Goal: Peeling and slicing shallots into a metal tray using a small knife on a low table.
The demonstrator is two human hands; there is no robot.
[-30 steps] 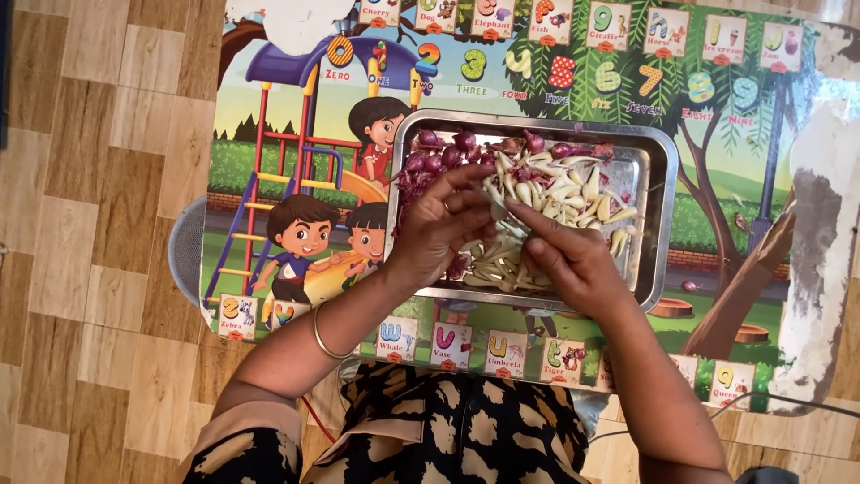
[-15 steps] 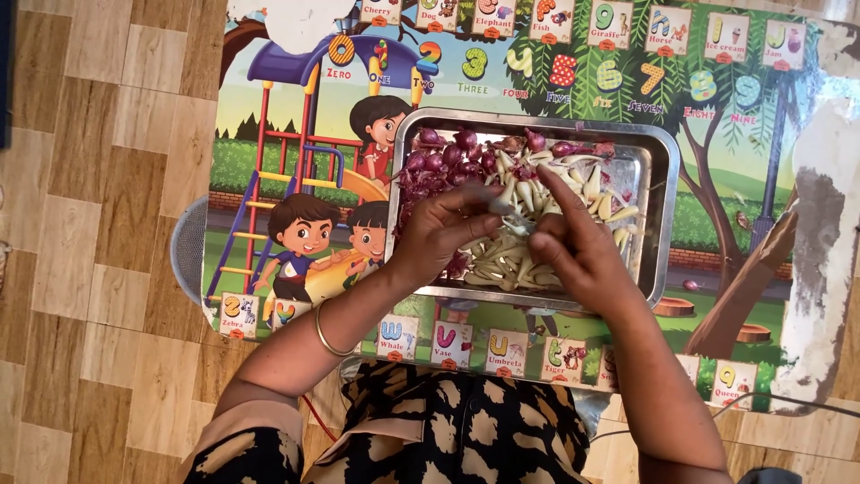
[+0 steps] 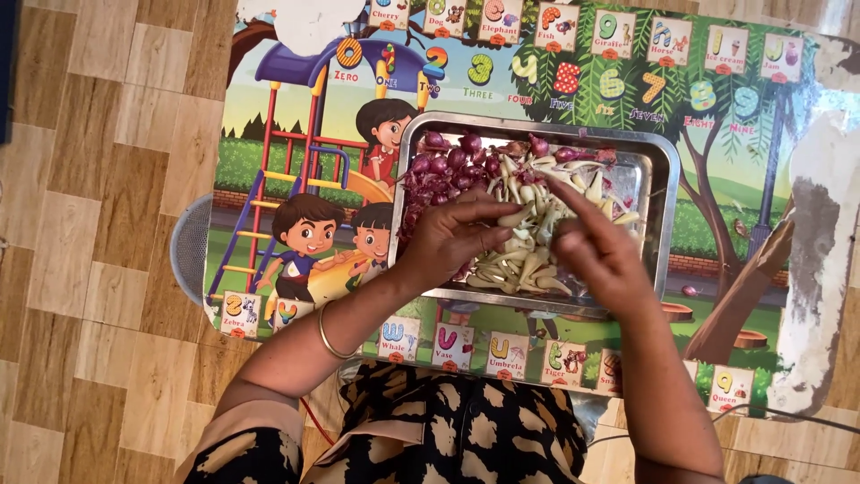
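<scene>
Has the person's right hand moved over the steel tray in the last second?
Yes. The right hand has shifted up, away from the steel tray's near rim and toward its middle, its fingers now stretched over the pale peeled cloves. The tray itself has stayed put.

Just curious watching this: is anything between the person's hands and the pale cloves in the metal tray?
Nothing visible. The left hand and right hand are already on the pale cloves in the tray; red onions lie beside them.

home, wood-pattern floor point(image 3: 81, 269), children's play table point(image 3: 269, 152)
</scene>
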